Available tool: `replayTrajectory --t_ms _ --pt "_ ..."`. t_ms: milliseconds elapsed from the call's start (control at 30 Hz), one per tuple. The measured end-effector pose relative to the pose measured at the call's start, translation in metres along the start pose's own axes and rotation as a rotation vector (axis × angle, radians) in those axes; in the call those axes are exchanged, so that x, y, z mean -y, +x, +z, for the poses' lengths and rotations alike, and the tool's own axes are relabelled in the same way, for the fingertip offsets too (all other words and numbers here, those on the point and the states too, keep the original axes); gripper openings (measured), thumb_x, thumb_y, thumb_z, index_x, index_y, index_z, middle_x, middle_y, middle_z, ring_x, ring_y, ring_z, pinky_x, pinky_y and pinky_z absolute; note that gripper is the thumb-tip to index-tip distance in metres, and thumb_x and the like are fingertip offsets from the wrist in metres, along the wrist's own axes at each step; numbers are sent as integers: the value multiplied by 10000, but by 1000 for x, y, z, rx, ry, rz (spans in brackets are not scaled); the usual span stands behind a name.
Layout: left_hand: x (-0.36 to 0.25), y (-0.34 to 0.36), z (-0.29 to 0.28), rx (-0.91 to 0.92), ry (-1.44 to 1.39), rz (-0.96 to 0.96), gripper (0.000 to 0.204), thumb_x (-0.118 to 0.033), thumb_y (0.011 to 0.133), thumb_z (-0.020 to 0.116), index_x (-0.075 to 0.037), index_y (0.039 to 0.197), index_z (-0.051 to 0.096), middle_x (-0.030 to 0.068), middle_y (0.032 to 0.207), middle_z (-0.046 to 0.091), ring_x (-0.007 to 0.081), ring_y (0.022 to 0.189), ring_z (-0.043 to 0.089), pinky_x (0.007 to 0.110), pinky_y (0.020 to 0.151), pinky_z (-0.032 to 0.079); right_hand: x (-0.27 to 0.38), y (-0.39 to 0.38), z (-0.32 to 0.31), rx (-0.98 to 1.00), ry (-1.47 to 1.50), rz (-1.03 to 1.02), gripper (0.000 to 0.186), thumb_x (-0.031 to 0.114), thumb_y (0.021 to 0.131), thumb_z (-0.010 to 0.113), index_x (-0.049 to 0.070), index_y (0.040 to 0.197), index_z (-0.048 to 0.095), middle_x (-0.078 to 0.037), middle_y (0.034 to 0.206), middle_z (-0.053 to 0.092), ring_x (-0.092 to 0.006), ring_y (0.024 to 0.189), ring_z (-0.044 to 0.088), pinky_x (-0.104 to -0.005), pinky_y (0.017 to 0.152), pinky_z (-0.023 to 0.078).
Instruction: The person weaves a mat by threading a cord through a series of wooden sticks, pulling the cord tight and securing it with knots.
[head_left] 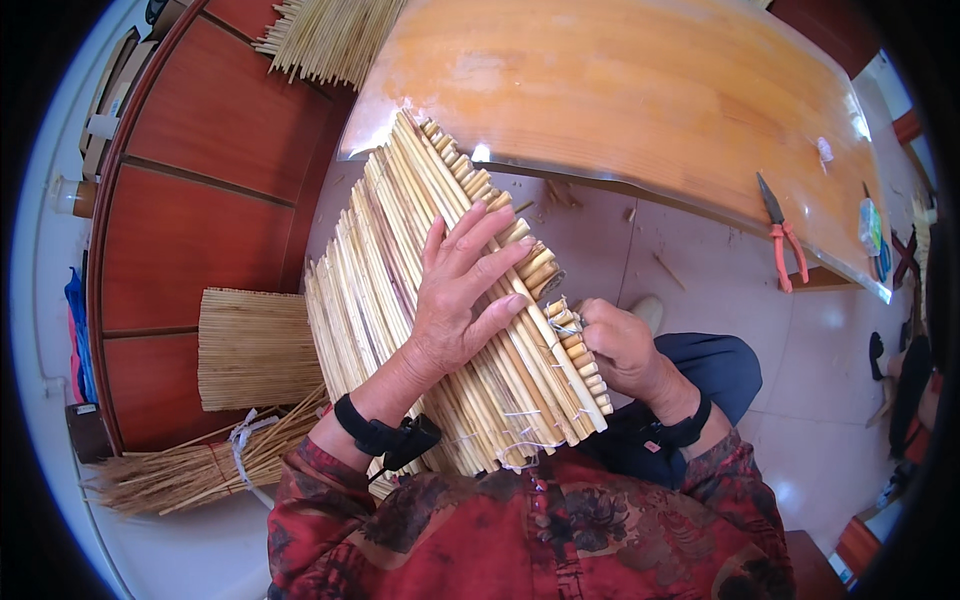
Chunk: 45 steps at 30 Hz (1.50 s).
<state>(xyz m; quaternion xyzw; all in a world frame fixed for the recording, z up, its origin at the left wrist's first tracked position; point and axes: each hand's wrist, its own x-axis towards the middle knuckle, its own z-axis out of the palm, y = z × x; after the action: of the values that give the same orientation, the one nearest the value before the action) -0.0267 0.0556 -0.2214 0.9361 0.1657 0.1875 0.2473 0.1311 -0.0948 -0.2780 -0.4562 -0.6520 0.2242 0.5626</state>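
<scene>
A mat of pale reed stalks (400,230), tied side by side with white string, lies tilted across my lap and leans on the table edge. My left hand (455,295) rests flat on top of the stalks, fingers spread. My right hand (615,345) is closed at the mat's right edge, pinching the white string (565,323) at the ends of the stalks. More white string (520,455) loops across the mat's near end.
An orange wooden table (620,90) stands in front, with orange-handled pliers (782,235) near its right edge. A finished reed mat (255,345) and a tied bundle of straw (195,465) lie at my left by a red cabinet (200,240). More stalks (325,40) rest at the top.
</scene>
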Motion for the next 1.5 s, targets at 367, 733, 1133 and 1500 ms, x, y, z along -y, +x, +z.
replayTrajectory --t_ms 367,733,1133,1500 --pt "-1 1 8 33 25 0 409 -287 754 657 -164 1138 594 82 1315 451 285 1290 323 496 1066 90 -9 -21 -5 81 253 254 128 86 845 567 6 787 486 -98 710 392 -265 626 438 -302 571 383" --pt "1 -3 5 34 25 11 395 -313 761 645 -160 1122 601 83 1312 451 287 1290 322 485 1071 91 -8 -35 9 16 357 343 172 146 876 543 13 779 493 -65 696 375 -213 633 423 -283 586 364" --pt "7 -4 5 -35 -72 -2 415 -313 770 626 -155 1150 569 88 1321 429 301 1298 300 500 1070 93 0 -34 20 -48 267 274 146 129 857 560 25 957 585 -72 720 441 -216 638 480 -287 590 393" --pt "6 -3 6 -7 -62 -21 451 -339 745 652 -158 1147 563 73 1310 432 290 1296 296 496 1076 90 -1 -33 33 -188 121 244 94 25 803 588 8 895 574 -87 760 487 -221 665 520 -270 585 416"
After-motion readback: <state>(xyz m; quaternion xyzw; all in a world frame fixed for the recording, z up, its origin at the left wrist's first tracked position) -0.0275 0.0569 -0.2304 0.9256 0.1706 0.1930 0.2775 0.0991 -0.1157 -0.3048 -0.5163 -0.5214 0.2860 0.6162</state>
